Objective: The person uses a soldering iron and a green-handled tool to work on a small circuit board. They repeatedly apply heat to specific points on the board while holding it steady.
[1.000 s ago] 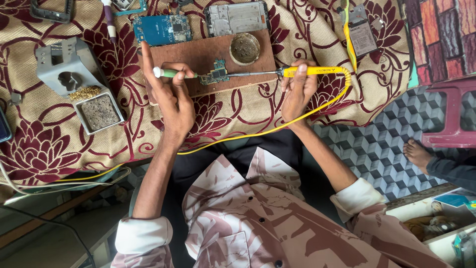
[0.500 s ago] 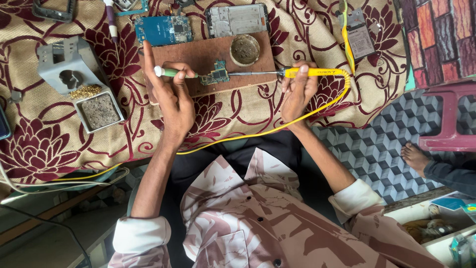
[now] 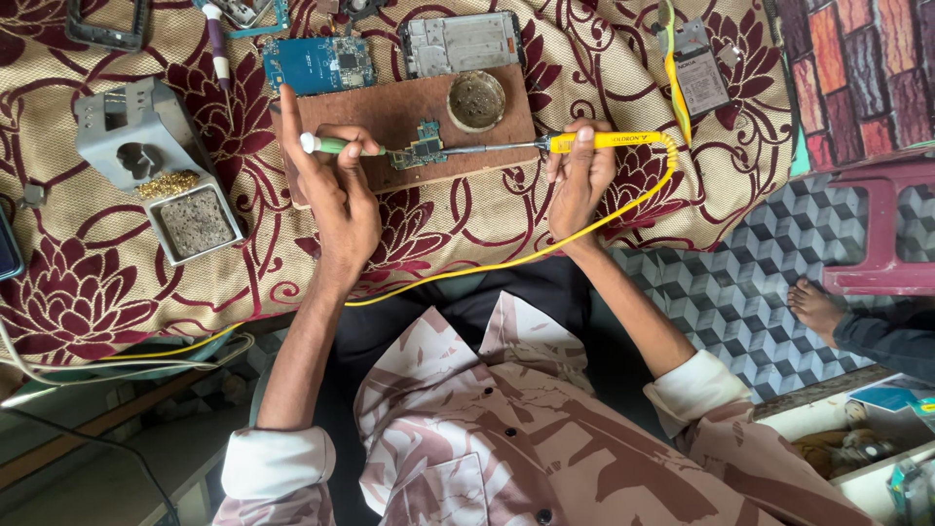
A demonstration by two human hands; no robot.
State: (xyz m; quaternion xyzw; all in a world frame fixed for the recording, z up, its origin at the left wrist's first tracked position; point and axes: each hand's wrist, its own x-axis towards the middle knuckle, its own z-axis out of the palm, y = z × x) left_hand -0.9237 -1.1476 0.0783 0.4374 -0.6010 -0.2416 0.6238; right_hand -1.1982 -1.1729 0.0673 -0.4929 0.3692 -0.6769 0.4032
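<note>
- Two hands work over a brown board (image 3: pixel 390 112) that lies on a surface covered with a cream and maroon flowered cloth (image 3: pixel 448 224).
- The left hand (image 3: pixel 341 190) has its fingers pinched on a green-handled tool (image 3: pixel 326 146), index finger raised straight; the tool's tip points at a small circuit board (image 3: pixel 421 153).
- The right hand (image 3: pixel 581 180) has its fingers closed around the yellow handle of a soldering iron (image 3: pixel 584 142); the thin metal tip reaches left and meets the small circuit board.
- The small circuit board sits near the middle of the brown board, between the two tools.
- A round tin (image 3: pixel 476 100) rests on the brown board, just above the iron's shaft.
- A yellow cord (image 3: pixel 487 268) curls from the iron's handle and runs down and left across the cloth.
- Beyond the brown board lie a blue circuit board (image 3: pixel 318 64) and a grey phone frame (image 3: pixel 461 44), side by side.
- To the left stands a grey metal iron stand (image 3: pixel 136 146) with a square sponge tray (image 3: pixel 195 222) and brass wool.
- At the right, off the surface, another person's bare foot (image 3: pixel 816 307) rests on a patterned floor near a pink stool (image 3: pixel 881 229).
</note>
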